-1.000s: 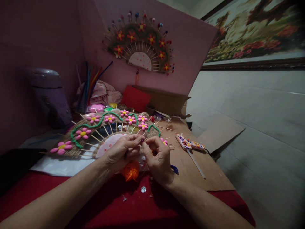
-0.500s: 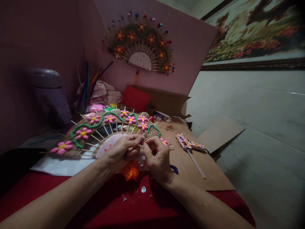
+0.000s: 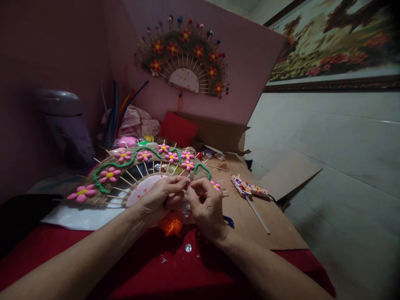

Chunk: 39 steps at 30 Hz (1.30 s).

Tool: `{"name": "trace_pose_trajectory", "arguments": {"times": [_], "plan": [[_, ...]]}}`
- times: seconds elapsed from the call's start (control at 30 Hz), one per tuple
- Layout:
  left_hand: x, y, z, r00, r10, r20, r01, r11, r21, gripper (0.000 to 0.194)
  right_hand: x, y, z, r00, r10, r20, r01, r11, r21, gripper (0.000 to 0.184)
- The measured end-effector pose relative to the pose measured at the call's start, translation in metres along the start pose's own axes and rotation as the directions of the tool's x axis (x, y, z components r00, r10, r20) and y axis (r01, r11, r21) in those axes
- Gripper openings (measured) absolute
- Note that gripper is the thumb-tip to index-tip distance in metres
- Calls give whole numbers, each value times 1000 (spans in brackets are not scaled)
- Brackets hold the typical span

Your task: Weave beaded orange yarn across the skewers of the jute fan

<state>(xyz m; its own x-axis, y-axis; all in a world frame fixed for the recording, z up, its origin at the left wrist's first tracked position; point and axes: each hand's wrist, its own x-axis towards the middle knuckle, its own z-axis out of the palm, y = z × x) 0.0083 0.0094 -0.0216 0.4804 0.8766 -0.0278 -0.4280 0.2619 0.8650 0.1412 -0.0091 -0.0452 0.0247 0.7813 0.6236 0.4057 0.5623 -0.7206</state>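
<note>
Red-covered table (image 3: pixel 140 271): I read the clock from where the left hand (image 3: pixel 162 196) and right hand (image 3: pixel 206 208) meet above it, 12 up the view.
Framed picture (image 3: pixel 334 50): 2 o'clock, well apart.
Cardboard (image 3: pixel 278 229): flat at 3 to 4 o'clock.
Flowered fan (image 3: pixel 143 156): just beyond the hands, sweeping from 9 past 12 towards 3 — they block part of it from me.
Wall fan (image 3: pixel 186 46): 12 o'clock, hanging high.
Purple flask (image 3: pixel 67 129): 10 o'clock, beyond the flowered fan.
Gun-shaped tool (image 3: pixel 248 187): 3 o'clock, on the cardboard.
Orange yarn (image 3: pixel 171 223): 7 o'clock, bunched near the left hand.
Blue object (image 3: pixel 229 221): 4 o'clock, partly hidden by the right wrist.
Silver disc (image 3: pixel 188 248): 6 o'clock, on the red cover.
Small dark piece (image 3: pixel 187 184): at my clock's centre, between both sets of fingertips — too small to identify.
Left grip: thumb and forefinger pinch the small dark piece.
Right grip: fingers curled, thumb and forefinger tips close beside it; I cannot tell whether they hold anything.
</note>
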Motion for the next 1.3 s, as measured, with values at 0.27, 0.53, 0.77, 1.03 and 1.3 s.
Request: {"name": "trace_pose_trajectory", "arguments": {"times": [0.27,0.53,0.77,1.03,1.3], "plan": [[1,-1,-2,1000,10,-5,-10,1000,-21,18,0,0,0,1000,-11,1,11,1000,-9,10],[1,1,0,1000,13,11,-13,1000,15,18,0,5,2,1000,-10,-13,10,1000,-8,10],[1,-1,-1,1000,12,16,-12,1000,10,20,0,0,0,1000,15,9,-15,1000,-9,12],[0,-1,-1,1000,12,13,-12,1000,11,20,0,2,1,1000,10,-7,-10,1000,2,11],[1,-1,-2,999,14,31,-15,1000,3,19,0,2,0,1000,12,-6,-12,1000,-9,12]]}}
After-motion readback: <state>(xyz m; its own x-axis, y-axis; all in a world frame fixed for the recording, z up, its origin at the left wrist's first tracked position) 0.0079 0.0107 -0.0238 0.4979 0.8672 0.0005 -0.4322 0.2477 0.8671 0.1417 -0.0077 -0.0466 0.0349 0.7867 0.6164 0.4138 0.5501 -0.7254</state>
